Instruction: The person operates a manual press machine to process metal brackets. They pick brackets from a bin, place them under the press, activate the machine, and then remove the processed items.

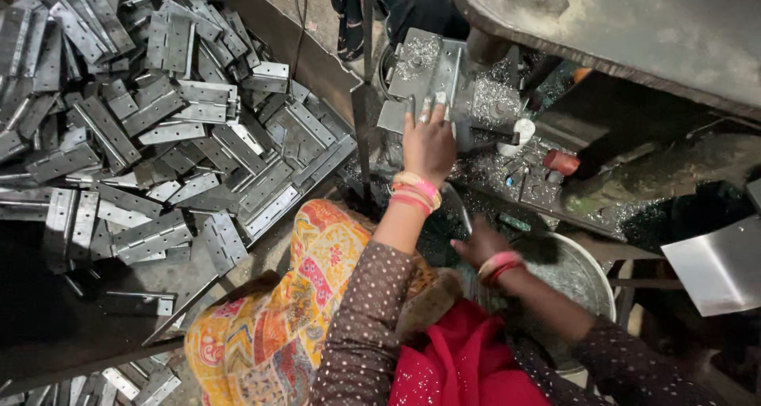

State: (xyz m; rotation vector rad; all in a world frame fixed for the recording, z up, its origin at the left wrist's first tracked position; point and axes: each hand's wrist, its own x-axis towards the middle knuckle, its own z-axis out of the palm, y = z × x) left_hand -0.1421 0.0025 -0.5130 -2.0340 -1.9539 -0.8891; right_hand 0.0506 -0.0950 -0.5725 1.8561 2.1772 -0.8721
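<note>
Nearest, the right hand [481, 246] hangs low over the rim of a round metal tub [583, 279], its grip curled so that I cannot tell if it holds anything. Farther out, the left hand [429, 143] lies flat, fingers spread, pressing a steel hinge plate [432, 77] onto the shavings-strewn machine bench [507, 168]. Off to the left, a tray [317, 65] holds heaped hinges [151, 112].

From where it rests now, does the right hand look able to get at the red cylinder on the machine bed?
Probably yes: the right hand sits low by the metal basin, and nothing visibly blocks the way to the red cylinder.
</note>
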